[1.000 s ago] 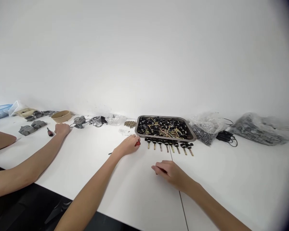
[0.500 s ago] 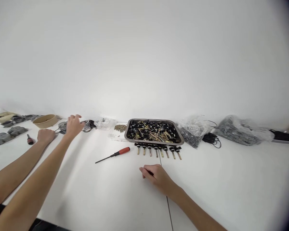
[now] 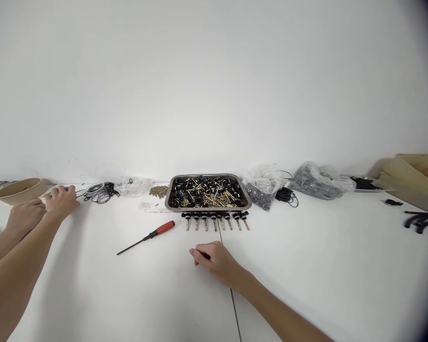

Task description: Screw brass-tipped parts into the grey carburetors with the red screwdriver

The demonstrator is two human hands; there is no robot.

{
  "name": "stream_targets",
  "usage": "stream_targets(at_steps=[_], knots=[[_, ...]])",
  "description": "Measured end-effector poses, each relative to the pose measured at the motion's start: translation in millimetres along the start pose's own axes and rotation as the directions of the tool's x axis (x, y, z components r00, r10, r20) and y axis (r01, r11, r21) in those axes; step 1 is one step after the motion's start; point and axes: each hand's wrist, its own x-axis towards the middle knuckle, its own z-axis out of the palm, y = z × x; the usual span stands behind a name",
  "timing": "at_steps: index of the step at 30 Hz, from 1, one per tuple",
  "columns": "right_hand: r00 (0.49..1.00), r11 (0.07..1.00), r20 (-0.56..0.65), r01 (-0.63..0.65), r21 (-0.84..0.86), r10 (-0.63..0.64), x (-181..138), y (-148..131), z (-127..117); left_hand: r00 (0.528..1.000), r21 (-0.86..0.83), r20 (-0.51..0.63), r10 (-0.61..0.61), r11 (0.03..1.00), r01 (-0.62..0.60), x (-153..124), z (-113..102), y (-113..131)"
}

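My left hand reaches far to the left, fingers curled over something dark near a bundle of black rings and cables; what it holds is hidden. My right hand rests on the white table in a loose fist, a small dark piece showing between the fingers. A red-handled screwdriver lies loose on the table between my hands. Behind it stands a metal tray full of black and brass parts, with a row of several black-headed brass pins along its front.
Another person's hand lies just left of mine, beside a tan bowl. A heap of brass bits, clear bags of dark parts, a black cable and cardboard line the wall.
My left hand let go of the screwdriver, which now lies on the table, and swung far left. The view panned right. My right hand stayed closed on the table.
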Motion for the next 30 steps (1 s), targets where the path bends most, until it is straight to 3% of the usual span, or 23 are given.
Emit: stream_targets(at_steps=[5, 10, 14, 19, 23, 26, 28, 30], knots=[[1.000, 1.000, -0.009, 0.014, -0.015, -0.014, 1.8, -0.7, -1.3, 0.989, 0.144, -0.128, 0.079, 0.988, -0.060, -11.7, -1.5, -2.0], [0.999, 1.000, -0.034, 0.011, -0.022, -0.011, 3.2, -3.0, -3.0, 0.995, 0.179, -0.103, -0.017, 0.983, 0.035, -21.5, -9.5, -2.2], [0.998, 0.999, -0.044, 0.037, -0.022, -0.038, 4.3, -1.1, -3.3, 0.984, 0.081, -0.078, -0.158, 0.983, 0.164, -37.3, -20.1, 2.9], [0.996, 0.997, -0.057, 0.075, 0.003, -0.075, 6.0, 5.4, -2.7, 0.974, -0.177, -0.134, -0.185, 0.971, 0.160, -62.4, -41.4, 9.1], [0.978, 0.990, -0.155, 0.141, -0.004, -0.140, 7.4, 9.8, -7.9, 0.966, -0.392, -0.253, -0.056, 0.919, -0.050, -87.7, -81.5, 20.1], [0.955, 0.986, -0.250, 0.166, 0.011, -0.158, 9.5, 14.2, -16.7, 0.981, -0.516, -0.184, 0.067, 0.843, -0.155, -117.9, -122.2, 48.3], [0.938, 0.987, -0.321, 0.154, 0.038, -0.134, 10.7, 17.9, -23.6, 0.978, -0.677, -0.111, 0.176, 0.707, -0.204, -142.9, -145.2, 79.1], [0.908, 0.989, -0.404, 0.141, 0.054, -0.108, 10.6, 21.5, -30.0, 0.948, -0.805, -0.119, 0.294, 0.530, -0.266, -168.8, -160.8, 116.0]])
